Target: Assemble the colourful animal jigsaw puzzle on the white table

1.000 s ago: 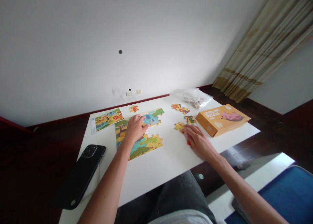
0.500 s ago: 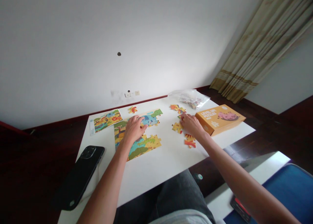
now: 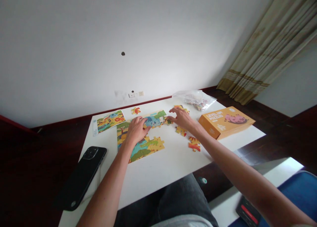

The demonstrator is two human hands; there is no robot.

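A partly joined jigsaw puzzle (image 3: 155,144) with animals and a river lies on the white table, with a gap in its right side. My left hand (image 3: 136,131) rests on its upper middle, fingers spread, covering some pieces. At the puzzle's upper right edge, my right hand (image 3: 182,117) has its thumb and fingertips at a dark green and yellow puzzle piece (image 3: 168,121). Whether that piece is locked in, I cannot tell. Loose yellow pieces (image 3: 181,131) lie by the right wrist, and orange-red pieces (image 3: 194,146) lie nearer to me.
The picture card (image 3: 110,122) lies left of the puzzle, a loose piece (image 3: 135,110) behind it. An orange puzzle box (image 3: 226,121) and a clear plastic bag (image 3: 195,99) of pieces are at the right. A black phone (image 3: 85,177) lies at the left edge.
My right hand has moved left from the loose pieces to the puzzle's right edge, bringing a piece along. My left hand stays on the puzzle. The view has shifted slightly.
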